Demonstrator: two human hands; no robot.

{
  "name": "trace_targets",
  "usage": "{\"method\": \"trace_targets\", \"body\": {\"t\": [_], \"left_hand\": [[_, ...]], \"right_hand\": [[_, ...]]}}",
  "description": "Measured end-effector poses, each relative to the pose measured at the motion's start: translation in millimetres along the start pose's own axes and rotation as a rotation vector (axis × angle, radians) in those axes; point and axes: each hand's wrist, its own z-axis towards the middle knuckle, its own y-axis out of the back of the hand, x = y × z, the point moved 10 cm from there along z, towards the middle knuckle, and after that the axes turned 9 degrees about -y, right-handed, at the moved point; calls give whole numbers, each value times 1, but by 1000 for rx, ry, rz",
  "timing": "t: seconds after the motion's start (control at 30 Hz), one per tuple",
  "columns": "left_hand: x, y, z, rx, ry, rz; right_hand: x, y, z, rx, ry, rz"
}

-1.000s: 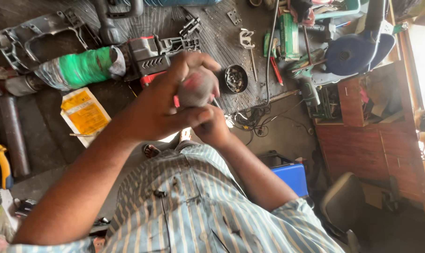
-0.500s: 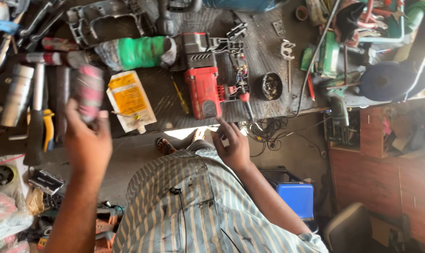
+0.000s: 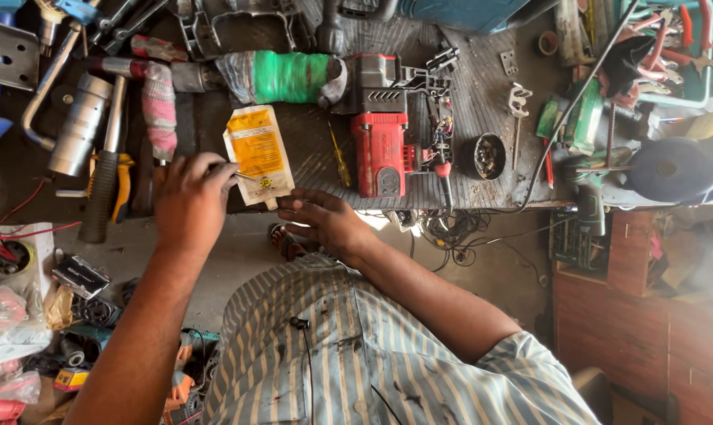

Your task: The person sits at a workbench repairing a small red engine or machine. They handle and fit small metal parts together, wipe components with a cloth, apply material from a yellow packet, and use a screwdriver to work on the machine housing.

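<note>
The left hand (image 3: 189, 201) lies palm-down on the dark ribbed tabletop (image 3: 482, 94), its fingers (image 3: 215, 169) pinching a thin metal pin or small tool whose tip rests on the lower edge of the flat yellow-and-white plastic pouch (image 3: 256, 153); the pouch lies near the front edge of the tabletop, just left of the red power-tool body (image 3: 380, 142). The right hand (image 3: 325, 220) hovers just below the pouch at the tabletop's edge, fingers loosely spread and holding nothing. To do this pick-up well, I judge, the pinch should close near the middle of the thin piece so it does not tip, and the free hand could steady the pouch's bottom corner so it does not slide (the ribbed surface should help a little). Counted: one yellow pouch, one red power-tool body with its casing open and wires showing, one green-taped cylindrical part (image 3: 289, 76) above the pouch, one yellow-handled screwdriver (image 3: 338, 153) between pouch and tool, one small round black cup of bits (image 3: 488, 156), one pink cloth-wrapped handle (image 3: 160, 106), one shiny steel cylinder (image 3: 81, 126), and two hands.
</note>
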Motion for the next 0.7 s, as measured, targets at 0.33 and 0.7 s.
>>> {"method": "trace_targets", "body": {"t": [0.33,0.7], "left_hand": [[4,-13,-6,8,5,-67],[-1,0,-17,-117,97,-350]], "right_hand": [[8,1,20,-69,37,192],[30,-14,47,-78,184,-109]]}}
